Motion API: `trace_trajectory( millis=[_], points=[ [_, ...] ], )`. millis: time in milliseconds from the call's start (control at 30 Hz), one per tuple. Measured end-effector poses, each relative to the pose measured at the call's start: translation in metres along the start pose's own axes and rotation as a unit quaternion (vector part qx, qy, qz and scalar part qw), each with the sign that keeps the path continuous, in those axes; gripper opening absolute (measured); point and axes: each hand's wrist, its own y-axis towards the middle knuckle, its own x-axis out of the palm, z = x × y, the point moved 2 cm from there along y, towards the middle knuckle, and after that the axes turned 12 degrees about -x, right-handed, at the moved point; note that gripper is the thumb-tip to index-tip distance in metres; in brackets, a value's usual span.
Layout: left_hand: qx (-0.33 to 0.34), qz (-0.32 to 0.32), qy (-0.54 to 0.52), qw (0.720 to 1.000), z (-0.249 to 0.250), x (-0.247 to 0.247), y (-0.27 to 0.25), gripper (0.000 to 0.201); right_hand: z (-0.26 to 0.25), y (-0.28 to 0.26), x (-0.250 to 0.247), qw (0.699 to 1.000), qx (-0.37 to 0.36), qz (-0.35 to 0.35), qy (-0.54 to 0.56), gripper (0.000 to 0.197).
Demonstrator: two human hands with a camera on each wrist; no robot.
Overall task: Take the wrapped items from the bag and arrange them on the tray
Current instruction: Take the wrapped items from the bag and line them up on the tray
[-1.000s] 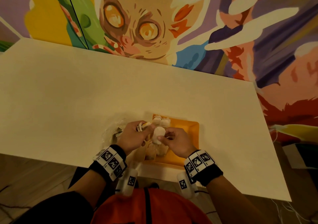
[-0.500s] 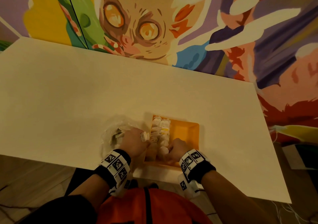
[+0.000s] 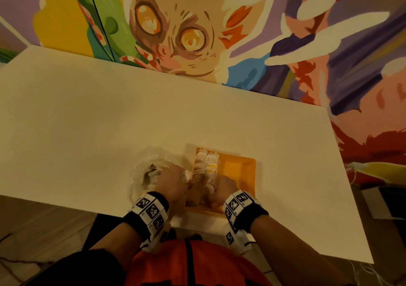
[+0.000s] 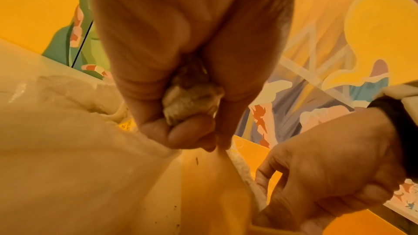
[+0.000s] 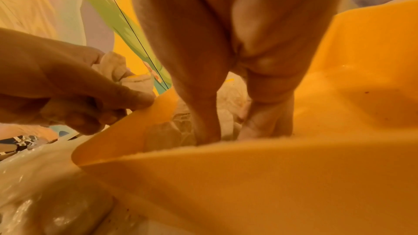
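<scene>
Both hands have dropped since a second ago: the right hand [image 3: 222, 188] now presses wrapped items [image 3: 206, 165] into the orange tray [image 3: 238, 167], fingers straight. Left hand [image 3: 173, 181], beside the bag [image 3: 146, 173], clenches one wrapped item [image 4: 192, 102].

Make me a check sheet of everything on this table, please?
Surface: pale table, mostly bare.
Job's things: orange tray with wrapped items in rows along its left side; clear bag left of the tray, more items inside.
Clutter: nothing seen.
Hands: left hand grips one wrapped item beside the tray; right hand reaches into the tray, fingers among the items.
Cables: thin wires on the floor, far right.
Surroundings: painted mural behind the table.
</scene>
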Motion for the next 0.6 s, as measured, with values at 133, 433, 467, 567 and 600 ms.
trace_trajectory(
  millis=[133, 433, 467, 567, 600],
  points=[
    [0.012, -0.011, 0.022, 1.0, 0.0, 0.002, 0.002, 0.024, -0.004, -0.004, -0.006, 0.999, -0.006, 0.007, -0.034, 0.037],
    [0.004, -0.013, -0.025, 1.0, -0.003, 0.006, 0.004, 0.021, -0.007, 0.001, -0.006, 0.999, -0.008, 0.014, -0.029, 0.031],
    [0.008, -0.013, -0.025, 1.0, -0.003, 0.006, 0.004, 0.021, -0.005, 0.002, -0.005, 1.0, -0.008, 0.016, -0.023, 0.033],
    [0.013, -0.02, -0.047, 0.999, -0.003, 0.004, 0.003, 0.025, 0.003, 0.008, 0.001, 1.0, 0.002, 0.018, 0.026, 0.046],
    [0.019, -0.022, -0.058, 0.998, -0.004, 0.003, 0.003, 0.025, 0.005, 0.01, 0.002, 0.999, 0.006, 0.022, 0.044, 0.053]
  ],
)
